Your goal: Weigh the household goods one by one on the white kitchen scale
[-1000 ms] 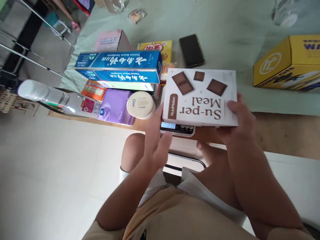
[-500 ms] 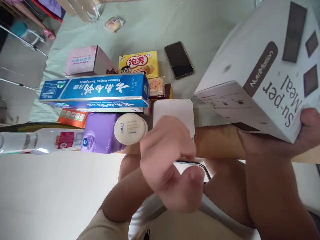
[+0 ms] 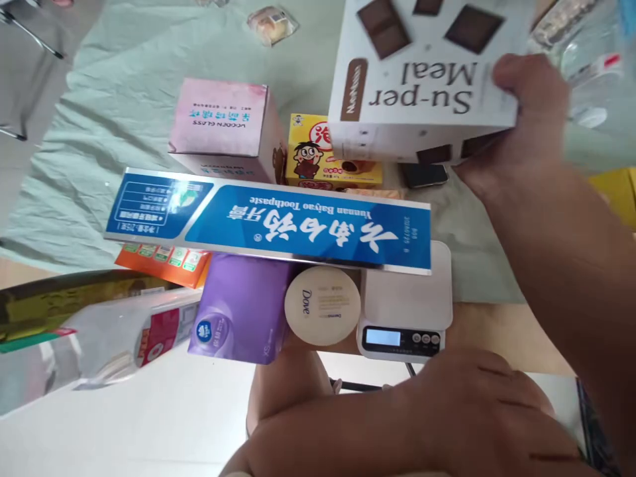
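My right hand point(image 3: 527, 112) grips the lower right corner of a white NutriMotion "Su-per Meal" box point(image 3: 422, 99), thumb on its front and the fingers hidden underneath. The box is raised above the table, covering part of a yellow puff snack box point(image 3: 338, 169) and most of a phone point(image 3: 424, 174). Low in the view, my left hand point(image 3: 477, 411) shows its back, with its fingers curled and fingertips hidden; nothing shows in it. Nearest to it is a white kitchen scale point(image 3: 402, 301) at the table edge. A blue toothpaste box point(image 3: 278, 222) overlaps the scale's far left corner in view.
Left of the scale are a round Dove tub point(image 3: 322, 306), a purple tissue pack point(image 3: 243, 311) and an orange packet point(image 3: 163, 262). A clear bottle point(image 3: 114, 334) lies farther left. Behind are a pink glass box point(image 3: 223, 126) and a wrapped snack point(image 3: 272, 25). Clear plastic point(image 3: 586, 79) is at right.
My right hand has carried the white box left and away from me, turning its printed face upright to view. My left hand has moved from over the scale to the lower right. The view has shifted.
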Demonstrator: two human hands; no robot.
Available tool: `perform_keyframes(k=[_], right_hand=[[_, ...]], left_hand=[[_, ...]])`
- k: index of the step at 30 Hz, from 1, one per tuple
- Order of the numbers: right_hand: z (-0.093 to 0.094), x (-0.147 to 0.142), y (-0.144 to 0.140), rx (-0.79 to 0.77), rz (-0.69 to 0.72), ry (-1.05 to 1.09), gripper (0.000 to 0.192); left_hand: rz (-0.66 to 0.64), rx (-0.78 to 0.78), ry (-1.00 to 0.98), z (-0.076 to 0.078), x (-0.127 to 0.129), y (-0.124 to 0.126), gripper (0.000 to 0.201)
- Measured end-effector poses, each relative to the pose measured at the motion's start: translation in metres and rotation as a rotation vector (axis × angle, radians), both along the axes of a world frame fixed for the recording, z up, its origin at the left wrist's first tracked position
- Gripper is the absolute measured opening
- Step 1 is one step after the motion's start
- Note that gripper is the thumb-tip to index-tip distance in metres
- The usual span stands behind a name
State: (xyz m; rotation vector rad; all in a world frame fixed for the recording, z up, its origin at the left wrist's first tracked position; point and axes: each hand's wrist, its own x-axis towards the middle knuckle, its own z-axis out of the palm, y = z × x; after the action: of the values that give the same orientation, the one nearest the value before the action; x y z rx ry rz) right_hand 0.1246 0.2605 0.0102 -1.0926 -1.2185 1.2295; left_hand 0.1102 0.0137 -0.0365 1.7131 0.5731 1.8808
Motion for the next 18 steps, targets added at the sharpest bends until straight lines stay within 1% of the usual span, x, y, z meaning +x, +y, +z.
perform_keyframes(k=[2,3,5,6,8,11,13,16,17,18], right_hand=[[-0.006,-0.020,0.011,-0.128,0.147,0.054,0.028],[-0.009,-0.026,0.014,-0.187,0.186,0.067,0.028],[-0.012,-0.034,0.019,-0.269,0.197,0.055,0.027],[-0.013,-0.035,0.021,-0.297,0.196,0.046,0.027],[-0.016,-0.037,0.024,-0.337,0.185,0.032,0.027],[-0.019,-0.038,0.024,-0.396,0.171,0.002,0.025],[-0.022,-0.039,0.021,-0.423,0.157,-0.007,0.023],[-0.023,-0.040,0.012,-0.400,0.184,-0.010,0.026],[-0.023,-0.041,0.008,-0.388,0.202,-0.018,0.027],[-0.021,-0.041,0.004,-0.383,0.220,-0.031,0.029]], left_hand=[[-0.008,0.013,0.056,-0.002,-0.003,-0.001,0.059],[-0.017,0.031,0.103,-0.001,-0.008,-0.001,0.055],[-0.020,0.085,0.199,0.002,-0.017,-0.001,0.042],[-0.020,0.082,0.251,0.002,-0.020,-0.001,0.038],[-0.022,0.041,0.289,0.003,-0.023,-0.001,0.037],[-0.052,0.042,0.294,0.001,-0.020,-0.003,0.037],[-0.118,0.018,0.409,0.002,-0.016,-0.003,0.038],[-0.317,-0.050,0.608,0.009,-0.015,0.000,0.041],[-0.375,-0.059,0.631,0.013,-0.017,0.003,0.041],[-0.403,-0.076,0.643,0.017,-0.019,0.006,0.038]])
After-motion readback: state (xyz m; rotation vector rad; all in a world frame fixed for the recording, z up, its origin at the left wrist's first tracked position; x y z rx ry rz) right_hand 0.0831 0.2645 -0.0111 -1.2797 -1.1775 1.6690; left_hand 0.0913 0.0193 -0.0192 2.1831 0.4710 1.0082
